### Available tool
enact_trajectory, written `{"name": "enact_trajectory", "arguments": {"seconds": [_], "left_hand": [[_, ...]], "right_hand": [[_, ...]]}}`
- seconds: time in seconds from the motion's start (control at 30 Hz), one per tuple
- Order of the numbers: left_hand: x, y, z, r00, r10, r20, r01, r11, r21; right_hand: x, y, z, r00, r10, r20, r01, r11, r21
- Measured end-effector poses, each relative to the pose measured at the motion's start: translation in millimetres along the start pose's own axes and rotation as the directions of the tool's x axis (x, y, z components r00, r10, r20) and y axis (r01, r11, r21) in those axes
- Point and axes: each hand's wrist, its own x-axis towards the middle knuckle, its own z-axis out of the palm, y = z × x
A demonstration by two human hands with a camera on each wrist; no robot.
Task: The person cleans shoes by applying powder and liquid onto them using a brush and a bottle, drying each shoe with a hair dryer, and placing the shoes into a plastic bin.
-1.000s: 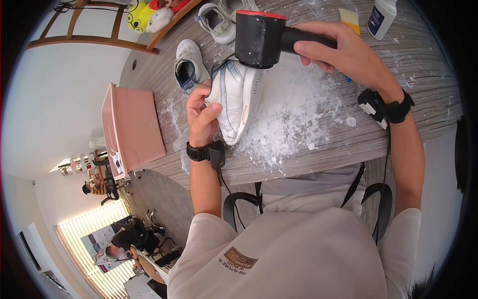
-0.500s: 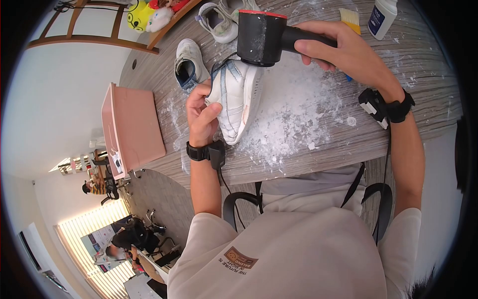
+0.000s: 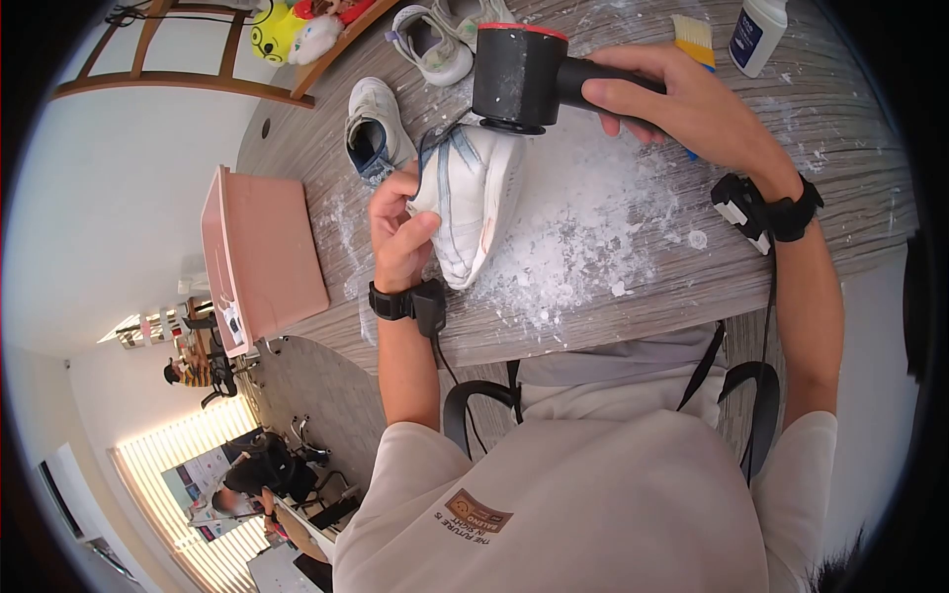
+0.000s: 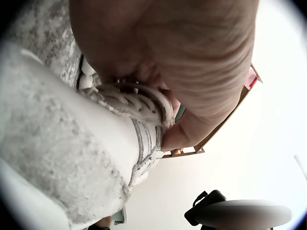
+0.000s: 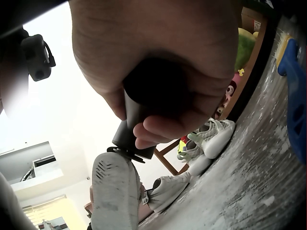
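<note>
My left hand (image 3: 403, 229) grips a white sneaker (image 3: 460, 203) with blue-grey stripes at its opening, thumb on the near side. In the left wrist view, its laces (image 4: 132, 103) show close by the fingers. My right hand (image 3: 682, 104) holds a black hair dryer (image 3: 516, 84) with a red rim by its handle. The dryer's nozzle points down, right at the upper end of the sneaker. From the right wrist, the shoe's scuffed sole (image 5: 112, 191) stands upright just below the nozzle.
Another white sneaker (image 3: 378, 124) stands behind the left hand, with a pale pair (image 3: 432, 44) farther back. White residue (image 3: 583, 237) covers the table. A yellow-and-blue brush (image 3: 695, 42) and white bottle (image 3: 759, 40) are at the back right. A pink bin (image 3: 267, 257) stands left.
The hair dryer has shifted very slightly right over the sneaker. The sneaker has turned a little in my left hand, so its sole edge shows differently. Both grips stay the same.
</note>
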Motion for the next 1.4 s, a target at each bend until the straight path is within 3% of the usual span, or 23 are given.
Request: {"name": "enact_trajectory", "arguments": {"seconds": [1.03, 1.4], "left_hand": [[0.3, 6.8, 6.0, 0.999, -0.037, 0.009, 0.036, 0.999, 0.022], [3.5, 6.5, 10.5, 0.998, -0.058, -0.026, 0.058, 0.998, 0.022]], "right_hand": [[-1.5, 3.2, 1.5, 0.999, -0.030, -0.034, 0.031, 0.999, 0.016], [-3.2, 2.6, 2.2, 0.992, -0.106, -0.068, 0.108, 0.994, 0.033]]}}
